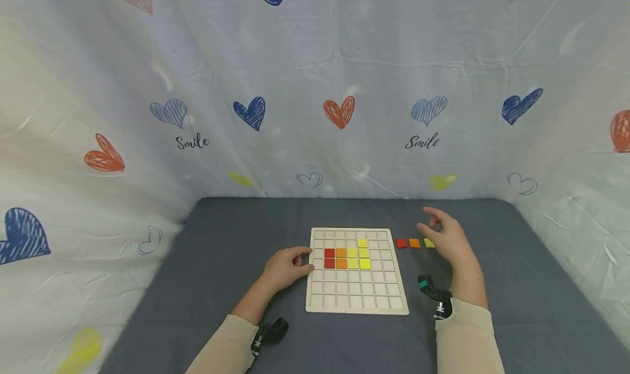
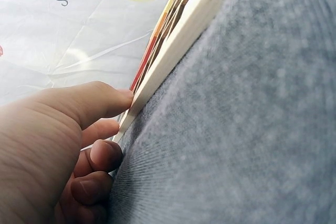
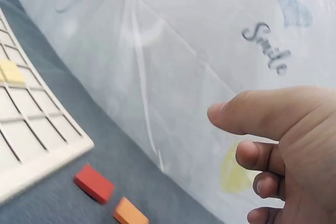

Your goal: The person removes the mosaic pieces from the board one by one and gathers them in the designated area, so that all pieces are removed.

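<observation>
A pale wooden grid board lies on the dark grey cloth. My left hand is at its left edge, thumb and index fingertip touching the rim a little apart; the left wrist view shows the other fingers curled below. Red tiles, orange tiles and several yellow tiles sit in the grid cells. Right of the board, a red tile, an orange tile and a yellow tile lie in a row. Over that row hovers my right hand, thumb and index apart with nothing between them.
The grey cloth-covered table extends around the board. Behind it and at both sides hangs a white curtain printed with hearts and "Smile". A black wrist camera is strapped at the left cuff, and another camera at the right.
</observation>
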### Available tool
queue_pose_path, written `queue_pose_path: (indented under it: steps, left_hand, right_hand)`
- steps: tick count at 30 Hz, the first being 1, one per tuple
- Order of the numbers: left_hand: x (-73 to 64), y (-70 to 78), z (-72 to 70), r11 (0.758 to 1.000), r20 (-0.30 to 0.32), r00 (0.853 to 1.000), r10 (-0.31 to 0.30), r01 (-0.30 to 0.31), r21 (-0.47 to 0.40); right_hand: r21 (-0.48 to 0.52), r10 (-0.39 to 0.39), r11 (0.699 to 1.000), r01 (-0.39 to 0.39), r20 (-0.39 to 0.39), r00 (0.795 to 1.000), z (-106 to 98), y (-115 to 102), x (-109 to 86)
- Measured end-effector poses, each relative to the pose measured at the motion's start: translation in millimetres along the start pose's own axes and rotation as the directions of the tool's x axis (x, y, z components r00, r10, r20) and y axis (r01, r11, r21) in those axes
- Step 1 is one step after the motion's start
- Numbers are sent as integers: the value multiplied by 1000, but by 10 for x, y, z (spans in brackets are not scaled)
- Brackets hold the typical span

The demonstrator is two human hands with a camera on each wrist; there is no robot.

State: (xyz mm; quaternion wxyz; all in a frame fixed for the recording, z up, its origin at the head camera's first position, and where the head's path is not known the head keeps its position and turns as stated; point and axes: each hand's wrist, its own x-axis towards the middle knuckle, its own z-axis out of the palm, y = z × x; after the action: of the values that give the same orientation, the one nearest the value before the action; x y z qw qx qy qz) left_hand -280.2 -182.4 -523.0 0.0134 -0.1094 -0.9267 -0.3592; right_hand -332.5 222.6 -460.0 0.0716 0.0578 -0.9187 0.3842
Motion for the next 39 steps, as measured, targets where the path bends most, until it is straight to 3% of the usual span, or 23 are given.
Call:
queue_pose_path:
  steps: [5, 16, 26, 39]
  left_hand:
    - [9, -6, 0, 1000, 2, 1000, 2, -2, 3]
    - [2, -10, -6, 1000, 11, 1000, 1, -1, -6]
    - [13, -2, 2, 1000, 3, 1000, -7, 7, -3]
    - [-1, 4, -4, 1000, -2, 1000, 8, -8, 0]
  right_hand:
    - [18, -53, 998, 53, 24, 998, 76, -129, 33]
    - [-10, -92, 996, 93, 78, 993, 338, -326, 76]
    - [-25, -149, 987, 157, 203, 968, 560, -444, 89]
    - [-101, -116, 983, 156, 323, 939, 845, -487, 74]
